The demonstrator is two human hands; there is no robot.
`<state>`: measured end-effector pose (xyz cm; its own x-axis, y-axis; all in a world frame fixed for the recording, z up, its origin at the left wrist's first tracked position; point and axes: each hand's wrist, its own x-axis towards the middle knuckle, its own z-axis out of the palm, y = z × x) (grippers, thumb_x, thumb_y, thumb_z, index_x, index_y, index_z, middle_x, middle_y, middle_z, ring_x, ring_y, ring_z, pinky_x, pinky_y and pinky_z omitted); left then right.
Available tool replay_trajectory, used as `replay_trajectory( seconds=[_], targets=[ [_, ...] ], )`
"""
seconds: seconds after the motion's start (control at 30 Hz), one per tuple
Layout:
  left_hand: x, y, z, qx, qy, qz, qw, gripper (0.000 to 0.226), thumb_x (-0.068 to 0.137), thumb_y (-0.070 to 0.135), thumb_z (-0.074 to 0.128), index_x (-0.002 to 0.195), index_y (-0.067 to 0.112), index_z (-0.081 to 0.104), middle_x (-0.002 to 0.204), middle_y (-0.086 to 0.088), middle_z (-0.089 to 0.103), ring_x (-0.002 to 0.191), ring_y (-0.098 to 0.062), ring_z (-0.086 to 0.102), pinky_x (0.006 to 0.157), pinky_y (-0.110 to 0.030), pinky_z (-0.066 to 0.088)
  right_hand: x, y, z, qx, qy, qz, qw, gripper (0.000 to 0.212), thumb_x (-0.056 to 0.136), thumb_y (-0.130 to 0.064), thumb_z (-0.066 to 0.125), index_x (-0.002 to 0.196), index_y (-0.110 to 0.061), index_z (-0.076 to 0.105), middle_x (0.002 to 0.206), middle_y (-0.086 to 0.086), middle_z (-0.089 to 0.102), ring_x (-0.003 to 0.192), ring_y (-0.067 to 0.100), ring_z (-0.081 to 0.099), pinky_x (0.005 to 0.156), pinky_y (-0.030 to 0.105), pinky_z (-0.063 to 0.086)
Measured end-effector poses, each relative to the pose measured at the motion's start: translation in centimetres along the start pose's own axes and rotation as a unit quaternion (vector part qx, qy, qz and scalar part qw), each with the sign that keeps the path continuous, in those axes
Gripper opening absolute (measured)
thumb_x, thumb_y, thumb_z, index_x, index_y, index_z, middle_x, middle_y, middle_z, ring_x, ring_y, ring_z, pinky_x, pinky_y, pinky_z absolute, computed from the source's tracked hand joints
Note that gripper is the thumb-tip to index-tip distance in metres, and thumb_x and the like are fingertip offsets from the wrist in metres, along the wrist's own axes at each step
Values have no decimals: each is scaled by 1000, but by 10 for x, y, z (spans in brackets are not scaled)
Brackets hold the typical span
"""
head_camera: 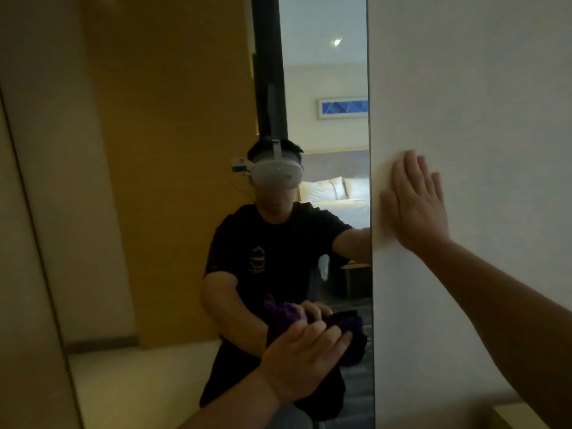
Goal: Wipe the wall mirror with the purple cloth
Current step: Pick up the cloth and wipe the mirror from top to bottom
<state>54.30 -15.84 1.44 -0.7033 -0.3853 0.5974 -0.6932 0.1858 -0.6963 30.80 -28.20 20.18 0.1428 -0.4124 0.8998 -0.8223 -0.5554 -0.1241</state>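
The tall wall mirror (173, 150) fills the left and middle of the head view, and its right edge meets a white wall. My left hand (303, 360) presses the bunched purple cloth (349, 332) against the lower right part of the glass. The cloth shows past my fingertips, and its reflection lies just above it. My right hand (414, 202) rests flat on the white wall, fingers spread, just right of the mirror's edge. It holds nothing.
The white wall (479, 88) takes up the right side. The mirror reflects a person in a dark shirt wearing a headset, a wooden panel, a bed with white pillows and a framed picture. A light ledge (513, 413) shows at the bottom right.
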Motion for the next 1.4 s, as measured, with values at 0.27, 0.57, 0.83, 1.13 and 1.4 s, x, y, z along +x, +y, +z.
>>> replay_trajectory(
  seconds=[0.27,0.57,0.83,1.13,1.4],
  targets=[
    [56,-54,-36,-19,105,-63,992,39,95,18,54,134,16,56,117,-7,51,102,-28,53,86,-44,44,-1,1,-28,-30,-84,-22,996,63,103,-43,20,157,-15,1,165,8,-7,151,23,-11,123,44,2],
    [256,-216,-118,102,154,-187,965,46,89,22,70,132,13,57,116,-11,58,101,-32,56,82,-42,46,0,8,-23,-55,-80,-41,994,61,105,-39,21,157,-14,0,165,8,-8,148,21,-17,123,43,-1],
    [158,-110,-55,73,126,-62,987,39,98,15,48,136,9,54,117,-15,55,102,-37,53,87,-49,40,-2,8,-13,-23,-44,-32,998,58,107,-35,27,157,-13,8,165,7,-2,151,22,-9,123,43,1],
    [16,35,7,-26,-25,27,999,43,98,31,52,140,21,51,122,0,53,104,-23,56,88,-41,41,-36,-2,-8,32,-48,5,998,56,107,-36,25,156,-13,13,166,8,1,152,23,-5,123,42,1],
    [-18,20,-29,-90,-39,-58,993,32,98,21,48,129,18,57,113,-5,58,93,-25,56,78,-40,47,-110,-51,-8,127,-24,86,988,62,106,-41,25,156,-10,8,165,11,-2,152,23,-4,123,46,5]
  ],
)
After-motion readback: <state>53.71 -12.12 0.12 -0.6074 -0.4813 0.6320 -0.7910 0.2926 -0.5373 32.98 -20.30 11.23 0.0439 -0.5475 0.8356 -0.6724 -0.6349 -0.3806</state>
